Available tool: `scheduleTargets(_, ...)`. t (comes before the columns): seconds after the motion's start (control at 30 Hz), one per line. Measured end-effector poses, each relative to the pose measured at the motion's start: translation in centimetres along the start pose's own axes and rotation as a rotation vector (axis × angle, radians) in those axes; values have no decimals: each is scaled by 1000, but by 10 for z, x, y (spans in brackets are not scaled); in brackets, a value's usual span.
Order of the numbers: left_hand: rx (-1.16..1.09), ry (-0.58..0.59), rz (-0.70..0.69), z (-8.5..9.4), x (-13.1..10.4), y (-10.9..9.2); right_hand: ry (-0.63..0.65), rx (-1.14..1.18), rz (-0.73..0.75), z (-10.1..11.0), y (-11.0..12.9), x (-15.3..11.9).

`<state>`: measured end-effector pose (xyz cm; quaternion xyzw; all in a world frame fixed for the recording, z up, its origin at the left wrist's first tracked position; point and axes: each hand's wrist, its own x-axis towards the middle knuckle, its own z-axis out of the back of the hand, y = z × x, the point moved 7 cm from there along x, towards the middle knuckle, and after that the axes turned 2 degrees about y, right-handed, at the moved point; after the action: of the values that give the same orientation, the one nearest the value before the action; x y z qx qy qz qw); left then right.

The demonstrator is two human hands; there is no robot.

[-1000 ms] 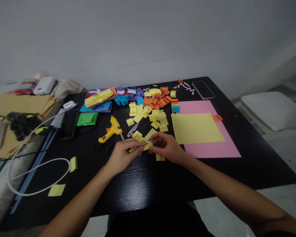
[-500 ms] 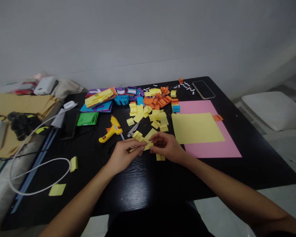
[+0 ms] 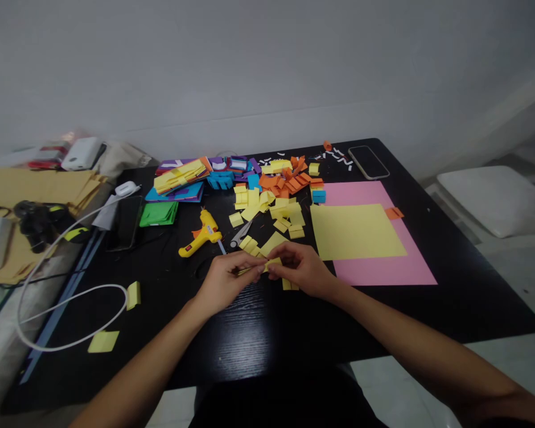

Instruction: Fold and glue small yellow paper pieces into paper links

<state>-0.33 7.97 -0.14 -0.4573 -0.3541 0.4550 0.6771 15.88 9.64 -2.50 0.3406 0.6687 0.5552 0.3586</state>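
Between my two hands is a small yellow paper piece (image 3: 273, 264), low over the dark table. My left hand (image 3: 232, 274) pinches its left side with thumb and fingers. On its other side, my right hand (image 3: 304, 268) has its fingertips closed on the paper. Just beyond my hands lie folded yellow papers (image 3: 289, 217) and grey scissors (image 3: 241, 235), partly covered by paper. A yellow glue gun (image 3: 202, 233) lies left of the scissors. To the right, a yellow sheet (image 3: 359, 232) rests on a larger pink sheet (image 3: 383, 272).
Orange folded papers (image 3: 289, 182) and a stack of coloured papers (image 3: 181, 178) are at the back. A phone (image 3: 368, 162) lies back right. On the left are green papers (image 3: 159, 214), a white cable (image 3: 74, 295) and a dark phone (image 3: 125, 223).
The small yellow paper between my hands has tilted and shows more of its surface. My fingertips have shifted slightly around it.
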Motion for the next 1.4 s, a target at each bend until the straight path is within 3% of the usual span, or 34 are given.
scheduleTargets(0.23, -58, -27, 70, 11, 4, 3, -100, -4, 28, 12, 2, 2)
scheduleTargets(0.6, -18, 10, 43, 3, 1, 1, -3, -36, -22, 2, -5, 1)
scheduleTargets(0.9, -100, 15, 101, 1, -1, 9, -47, -10, 1, 5, -5, 1)
scheduleTargets(1.4, -99, 10, 70, 0, 0, 4, -23, -58, -33, 4, -5, -1)
